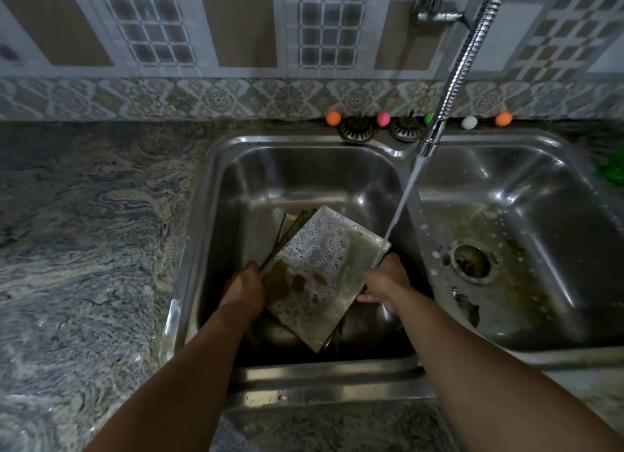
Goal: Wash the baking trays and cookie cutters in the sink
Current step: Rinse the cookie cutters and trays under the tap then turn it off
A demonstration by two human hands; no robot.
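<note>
Tray (317,276): lying tilted and soapy in left basin (236,181)
Left hand (244,288): gripping tray's left edge
Right hand (385,282): holding tray's right edge
Water (403,198): hitting tray's far right corner

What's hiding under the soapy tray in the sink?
Dark edges of more trays peek out under the soapy tray, stacked in the left sink basin. How many, and whether cookie cutters lie below, is covered. Both hands hold the tray's sides.

We see a grey tray (320,276) foamed white with brown stains, a silvery sink (304,168), swirled blue-grey counter (84,232), orange ball (333,118) and pink ball (383,118).
</note>
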